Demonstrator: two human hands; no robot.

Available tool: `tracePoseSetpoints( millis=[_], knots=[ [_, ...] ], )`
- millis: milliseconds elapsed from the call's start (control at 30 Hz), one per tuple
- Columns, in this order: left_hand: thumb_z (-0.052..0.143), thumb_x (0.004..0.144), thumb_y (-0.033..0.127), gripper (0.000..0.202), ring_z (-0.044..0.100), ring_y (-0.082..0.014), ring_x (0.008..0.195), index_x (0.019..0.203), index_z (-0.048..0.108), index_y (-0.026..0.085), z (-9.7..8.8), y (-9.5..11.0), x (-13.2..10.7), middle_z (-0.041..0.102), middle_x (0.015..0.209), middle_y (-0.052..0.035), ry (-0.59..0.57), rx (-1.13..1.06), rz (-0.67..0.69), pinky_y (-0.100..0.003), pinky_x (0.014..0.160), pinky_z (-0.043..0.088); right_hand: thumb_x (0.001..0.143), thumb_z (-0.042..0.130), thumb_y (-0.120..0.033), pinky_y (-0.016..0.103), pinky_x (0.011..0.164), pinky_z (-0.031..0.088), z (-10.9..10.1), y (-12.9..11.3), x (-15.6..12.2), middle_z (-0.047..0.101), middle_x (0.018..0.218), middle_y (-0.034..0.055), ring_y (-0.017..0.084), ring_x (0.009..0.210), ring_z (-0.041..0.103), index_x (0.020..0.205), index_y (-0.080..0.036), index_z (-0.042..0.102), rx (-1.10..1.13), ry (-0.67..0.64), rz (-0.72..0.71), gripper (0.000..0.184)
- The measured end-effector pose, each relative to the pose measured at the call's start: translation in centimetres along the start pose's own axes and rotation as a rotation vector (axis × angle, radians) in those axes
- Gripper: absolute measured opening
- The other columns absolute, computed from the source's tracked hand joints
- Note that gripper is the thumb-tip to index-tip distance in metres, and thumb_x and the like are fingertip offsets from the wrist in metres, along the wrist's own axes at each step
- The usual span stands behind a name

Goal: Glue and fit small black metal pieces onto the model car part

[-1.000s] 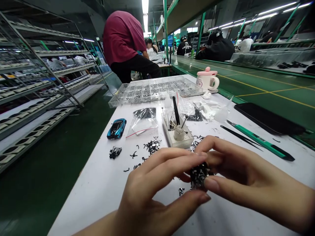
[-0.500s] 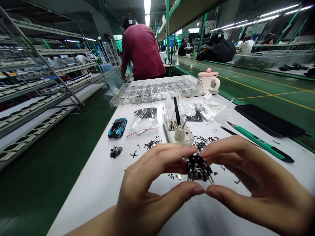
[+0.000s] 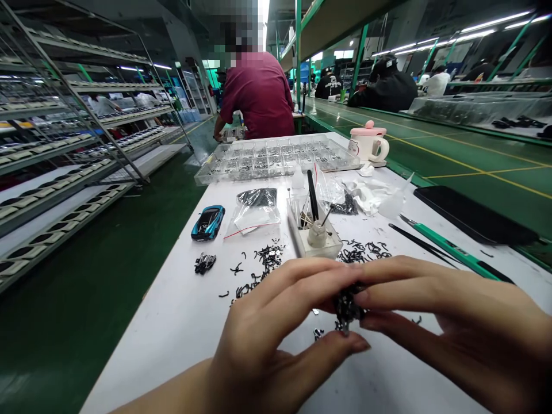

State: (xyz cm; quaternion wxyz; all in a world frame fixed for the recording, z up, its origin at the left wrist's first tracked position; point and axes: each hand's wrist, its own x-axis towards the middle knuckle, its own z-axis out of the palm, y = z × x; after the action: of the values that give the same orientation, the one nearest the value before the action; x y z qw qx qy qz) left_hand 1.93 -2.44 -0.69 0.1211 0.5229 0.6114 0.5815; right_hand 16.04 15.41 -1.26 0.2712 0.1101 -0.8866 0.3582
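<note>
Between my two hands, above the white table (image 3: 142, 351), is a small black and silver model-car part (image 3: 347, 307). My left hand (image 3: 276, 316) is closed on it, with the thumb below and the fingers over its top. From the other side my right hand (image 3: 426, 299) grips it with thumb and fingertips, which cover much of it. A similar black and silver part (image 3: 204, 263) lies at the left, near a blue toy car (image 3: 207, 222). Small black pieces (image 3: 269, 259) are scattered beyond my hands.
A holder box (image 3: 317, 244) with tweezers and a small bottle stands mid-table. Plastic bags (image 3: 254, 213) lie behind. A green utility knife (image 3: 452, 247) and a black phone-like slab (image 3: 474, 215) are at right. Farther back are a compartment tray (image 3: 276, 167), a mug (image 3: 366, 144) and a person (image 3: 263, 95).
The part has been turned and now shows a narrower side. My right fingers have slid over it and the thumbs have moved apart. The person in front has straightened slightly.
</note>
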Motion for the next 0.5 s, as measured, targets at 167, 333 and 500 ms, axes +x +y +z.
tracePoseSetpoints(
  millis=[167,333,500],
  knots=[
    [0.077,0.079,-0.005,0.055,0.072,-0.0119,0.093,0.121,0.072,0.031,0.0,0.0,0.3,0.076,0.108,0.0034,0.017,0.027,0.019,-0.018,0.08,0.064,0.096,0.07,-0.014,0.011,0.106,0.049,0.6,-0.1,-0.4,0.069,0.131,-0.0046,0.009,0.114,0.069,0.122,-0.029,0.063,-0.039,0.048,0.067,0.031],
    [0.077,0.083,0.002,0.043,0.072,-0.0109,0.098,0.118,0.072,0.027,-0.1,0.3,0.5,0.074,0.113,0.0024,-0.005,0.036,0.009,-0.018,0.08,0.066,0.097,0.069,-0.014,0.019,0.106,0.051,1.1,-0.1,0.1,0.066,0.13,-0.0025,0.014,0.121,0.063,0.12,-0.03,0.063,0.07,0.056,0.098,0.028],
    [0.078,0.086,0.01,0.03,0.075,-0.0124,0.096,0.111,0.074,0.026,0.3,0.4,0.5,0.077,0.109,0.0043,0.041,-0.067,-0.126,-0.019,0.081,0.067,0.098,0.068,-0.016,0.018,0.095,0.051,1.1,-0.1,0.4,0.059,0.116,0.0023,0.014,0.11,0.06,0.115,-0.029,0.064,0.045,0.12,0.094,0.022]
  ],
)
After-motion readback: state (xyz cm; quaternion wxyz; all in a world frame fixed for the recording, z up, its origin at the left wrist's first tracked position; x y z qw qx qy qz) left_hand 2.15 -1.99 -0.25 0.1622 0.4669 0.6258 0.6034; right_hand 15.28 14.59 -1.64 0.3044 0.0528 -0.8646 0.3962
